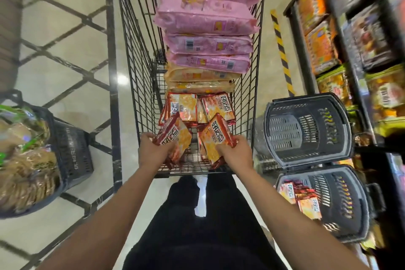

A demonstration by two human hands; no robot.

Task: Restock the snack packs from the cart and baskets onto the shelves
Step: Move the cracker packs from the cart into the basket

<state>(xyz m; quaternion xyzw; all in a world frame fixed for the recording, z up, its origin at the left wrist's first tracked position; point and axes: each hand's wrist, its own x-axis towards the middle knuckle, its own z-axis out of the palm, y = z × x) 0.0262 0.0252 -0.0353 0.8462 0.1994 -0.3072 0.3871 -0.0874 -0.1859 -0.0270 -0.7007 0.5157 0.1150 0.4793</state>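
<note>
On your left a basket (72, 155) of wrapped biscuits waits on the floor. Over the cart (131, 55), your left hand (153, 151) grips a red-and-orange snack pack (173, 136) and your right hand (234, 151) grips another (217, 138), probably lifted clear for shelving. Two more lie behind them, below two tan and four pink bags. Right: two baskets, then the shelves (350, 50).

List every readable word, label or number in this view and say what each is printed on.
"好吃点": large white characters on the red-orange snack packs held over the cart, and on packs in the lower right basket.
Pink packs: barcodes and small print, blurred.
Left basket: white characters, too blurred to read.
Shelf packs: blurred.
</note>
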